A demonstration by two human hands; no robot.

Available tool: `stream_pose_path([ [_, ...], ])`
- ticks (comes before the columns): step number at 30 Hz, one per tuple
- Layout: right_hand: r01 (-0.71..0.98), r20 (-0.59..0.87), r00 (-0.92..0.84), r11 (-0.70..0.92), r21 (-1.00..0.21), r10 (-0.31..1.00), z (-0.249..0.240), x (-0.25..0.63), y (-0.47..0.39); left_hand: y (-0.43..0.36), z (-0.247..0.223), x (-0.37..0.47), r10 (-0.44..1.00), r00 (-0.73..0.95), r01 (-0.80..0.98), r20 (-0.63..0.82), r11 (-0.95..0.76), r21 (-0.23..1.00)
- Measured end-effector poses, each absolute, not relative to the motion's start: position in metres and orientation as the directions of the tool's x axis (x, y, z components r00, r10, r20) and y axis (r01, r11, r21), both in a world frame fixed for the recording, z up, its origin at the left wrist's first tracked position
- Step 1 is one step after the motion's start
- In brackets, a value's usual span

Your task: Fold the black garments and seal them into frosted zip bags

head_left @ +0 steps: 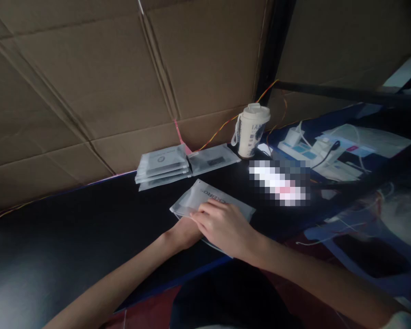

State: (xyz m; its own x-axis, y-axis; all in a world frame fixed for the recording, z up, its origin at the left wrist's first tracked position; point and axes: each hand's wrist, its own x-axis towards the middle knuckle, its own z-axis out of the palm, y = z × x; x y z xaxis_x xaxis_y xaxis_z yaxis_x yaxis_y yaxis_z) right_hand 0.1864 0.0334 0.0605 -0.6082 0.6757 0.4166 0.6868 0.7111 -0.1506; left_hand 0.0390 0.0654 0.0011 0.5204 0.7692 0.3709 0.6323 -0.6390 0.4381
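Observation:
A frosted plastic zip bag (pixel 188 196) with dark printed lettering lies on the black table in front of me. My left hand (pixel 188 232) reaches to the bag's near opening, and its fingers are hidden in the bag or under my right hand. Across the top of the bag rests my right hand (pixel 222 224), its fingers bent and closed on the bag's near edge, close to my left wrist. Behind it is a stack of similar zip bags (pixel 162 165). Beside the stack, another zip bag (pixel 215 156) lies flat with a dark patch showing.
A white lidded cup (pixel 253 130) stands at the table's back. To its right are a power strip (pixel 296 148) with plugs and cables, and a pixelated bright patch (pixel 279 183). Cardboard (pixel 89 82) walls the back. A blue stool (pixel 359 251) stands at lower right.

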Motion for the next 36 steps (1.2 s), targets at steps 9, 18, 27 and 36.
stream_pose_path([
  [9,0.866,0.348,-0.373,0.457,-0.202,0.860,0.074,0.186,0.052,0.046,0.034,0.005,0.776,0.490,0.609,0.398,-0.631,0.480],
  [18,0.833,0.251,-0.417,0.478,-0.279,0.873,0.090,0.168,0.050,0.082,0.038,-0.007,0.943,0.157,0.094,-0.292,0.280,0.955],
  [27,0.546,0.297,-0.615,0.666,-0.508,0.731,0.076,0.181,0.124,0.109,0.031,-0.001,0.924,0.155,0.205,-0.349,0.316,0.927],
  [36,0.479,0.092,-0.661,0.514,-0.711,0.744,0.043,0.183,0.174,0.108,0.029,-0.002,0.927,0.235,0.213,-0.293,0.246,0.946],
])
